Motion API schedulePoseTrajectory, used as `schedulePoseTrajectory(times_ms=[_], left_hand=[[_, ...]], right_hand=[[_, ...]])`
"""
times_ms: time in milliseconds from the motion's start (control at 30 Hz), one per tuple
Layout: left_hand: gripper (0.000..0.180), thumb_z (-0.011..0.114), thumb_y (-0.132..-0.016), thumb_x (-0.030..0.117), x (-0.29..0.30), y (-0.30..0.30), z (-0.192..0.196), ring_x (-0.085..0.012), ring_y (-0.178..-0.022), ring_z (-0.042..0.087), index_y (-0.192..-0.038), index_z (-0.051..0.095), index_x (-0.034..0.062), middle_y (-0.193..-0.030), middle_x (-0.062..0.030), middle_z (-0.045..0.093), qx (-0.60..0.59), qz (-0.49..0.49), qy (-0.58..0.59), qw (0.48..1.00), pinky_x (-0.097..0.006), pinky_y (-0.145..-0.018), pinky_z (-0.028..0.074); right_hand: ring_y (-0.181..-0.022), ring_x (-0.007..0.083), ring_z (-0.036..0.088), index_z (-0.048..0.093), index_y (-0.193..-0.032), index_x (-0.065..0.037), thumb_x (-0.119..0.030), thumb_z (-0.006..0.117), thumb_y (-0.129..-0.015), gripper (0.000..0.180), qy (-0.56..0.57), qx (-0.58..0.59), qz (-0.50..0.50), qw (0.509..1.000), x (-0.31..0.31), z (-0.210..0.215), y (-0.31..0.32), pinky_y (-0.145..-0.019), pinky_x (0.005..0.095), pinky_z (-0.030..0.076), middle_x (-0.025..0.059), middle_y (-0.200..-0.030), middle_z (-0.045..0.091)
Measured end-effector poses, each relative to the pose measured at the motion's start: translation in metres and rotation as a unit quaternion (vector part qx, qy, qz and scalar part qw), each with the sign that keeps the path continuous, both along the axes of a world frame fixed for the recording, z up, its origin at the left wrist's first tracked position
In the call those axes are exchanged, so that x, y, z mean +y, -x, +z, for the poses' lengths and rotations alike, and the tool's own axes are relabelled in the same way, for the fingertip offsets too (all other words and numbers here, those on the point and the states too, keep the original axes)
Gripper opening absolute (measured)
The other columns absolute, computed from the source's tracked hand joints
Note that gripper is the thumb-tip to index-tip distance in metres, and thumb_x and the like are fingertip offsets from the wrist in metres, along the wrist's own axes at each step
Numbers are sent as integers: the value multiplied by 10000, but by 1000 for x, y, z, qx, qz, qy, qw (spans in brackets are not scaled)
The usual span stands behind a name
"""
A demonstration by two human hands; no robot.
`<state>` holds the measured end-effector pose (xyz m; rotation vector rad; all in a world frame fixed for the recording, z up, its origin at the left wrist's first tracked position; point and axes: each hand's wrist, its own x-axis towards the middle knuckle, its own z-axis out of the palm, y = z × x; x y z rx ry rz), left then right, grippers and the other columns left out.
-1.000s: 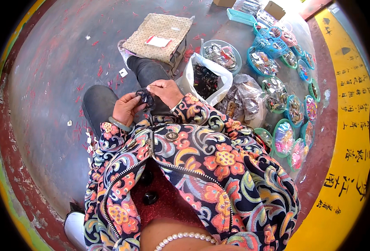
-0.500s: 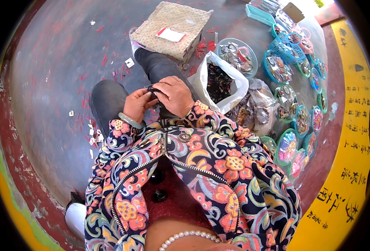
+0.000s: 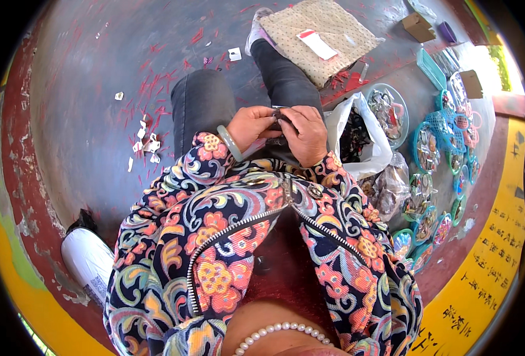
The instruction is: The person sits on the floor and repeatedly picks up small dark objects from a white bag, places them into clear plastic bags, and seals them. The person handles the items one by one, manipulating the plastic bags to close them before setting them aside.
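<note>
Above my lap my two hands meet at the fingertips, close to my dark trouser knees. My left hand (image 3: pixel 250 129), with a pale bangle (image 3: pixel 230 142) at its wrist, pinches a small dark item (image 3: pixel 278 118). From the other side my right hand (image 3: pixel 306 134) grips the same item, its fingers bent over the top. Fingers cover most of it, so its exact kind cannot be made out. Just right of my right hand stands a white plastic bag (image 3: pixel 372 142), its mouth wide, holding many small black pieces (image 3: pixel 355 137).
A cardboard box (image 3: pixel 319 38) with a white-and-red card (image 3: pixel 317 44) lies ahead of my foot. Baskets of packaged small goods (image 3: pixel 427 148) line the right side. A clear bag (image 3: pixel 393 187) sits by the white one. Paper scraps (image 3: pixel 151 143) and red bits litter the floor. A white container (image 3: pixel 87 261) stands at left.
The view has swung, so my hands and the surroundings sit further right. My right hand no longer overlaps my left so much; both now hold the dark item side by side.
</note>
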<state>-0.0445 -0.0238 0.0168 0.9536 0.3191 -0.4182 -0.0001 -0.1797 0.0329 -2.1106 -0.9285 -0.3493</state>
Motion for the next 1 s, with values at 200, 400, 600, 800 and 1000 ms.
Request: schedulePoseTrajectory(times_ms=[200, 400, 600, 800, 1000], left_hand=[[285, 415, -870, 13, -2, -1, -9, -160, -956, 553, -1141, 466, -57, -1070, -95, 538, -44, -22, 14, 999, -277, -845, 469], [329, 415, -851, -20, -2, 3, -4, -108, -932, 540, -1178, 456, -23, -1044, -63, 556, -160, -57, -76, 983, -242, -816, 447], [302, 459, -837, -13, 1, 3, 5, -88, -887, 540, -1136, 499, -21, -1008, -45, 576, -178, -86, -186, 962, -233, -787, 446], [287, 471, -844, 5, -2, 5, 0, -106, -911, 546, -1127, 504, -32, -1016, -67, 575, -108, -42, -68, 991, -243, -806, 451], [305, 470, -841, 1, -5, 6, 3, -106, -909, 546, -1144, 492, -30, -1018, -69, 575, -118, -18, -53, 991, -245, -792, 457]], right_hand=[[-742, 224, 537, 606, -833, -59, -115, 611, -693, 151, 69, -71, -2, 995, 1, 6, -1, -670, 329, 407, 47, -795, 558], [-727, 202, 531, 606, -814, -62, -125, 618, -694, 136, 188, -148, -24, 971, 10, 25, 7, -663, 324, 397, 32, -779, 552], [-694, 211, 537, 598, -767, -66, -90, 624, -657, 116, 159, -141, -23, 977, 12, 29, 6, -624, 326, 410, 37, -756, 555], [-679, 233, 546, 574, -708, -78, -51, 601, -652, 68, 7, -27, -44, 999, 9, 12, 0, -597, 324, 423, 42, -724, 555], [-723, 225, 554, 595, -814, -70, -128, 607, -701, 128, 110, -86, -30, 990, 7, 22, 7, -640, 324, 418, 42, -800, 564]])
